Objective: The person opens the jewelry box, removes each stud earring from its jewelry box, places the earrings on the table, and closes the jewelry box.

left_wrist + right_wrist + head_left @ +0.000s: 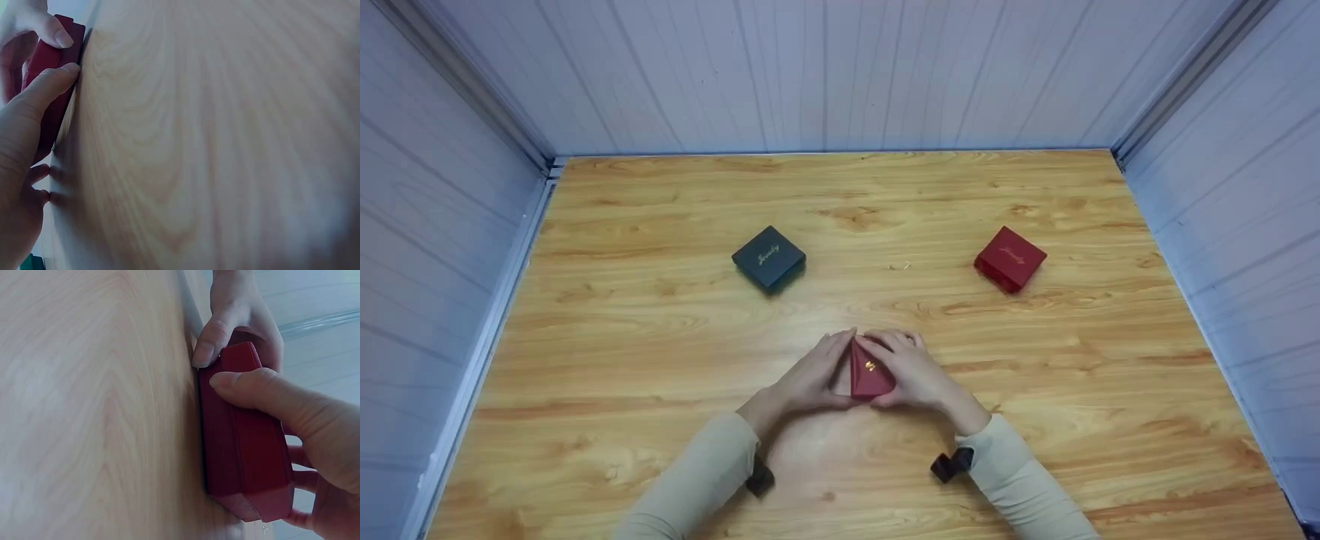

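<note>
A small dark red box (872,384) with a gold emblem on top is between the two hands near the middle of the table. My left hand (808,376) grips its left side, thumb at the near face and fingers toward the far corner. From the other side my right hand (915,373) holds it, the thumb across the front and fingers round the back. In the right wrist view the red box (253,444) shows a seam between two layers, its dark base right at the tabletop. The hands cover part of its sides.
Farther back on the wooden table (660,337) lie a dark green box (769,259) lettered "Jewelry" and, to the right, a red box (1010,259) lettered alike. Two tiny gold-coloured pieces (907,265) lie between them. Pale panel walls (825,75) enclose the back and sides.
</note>
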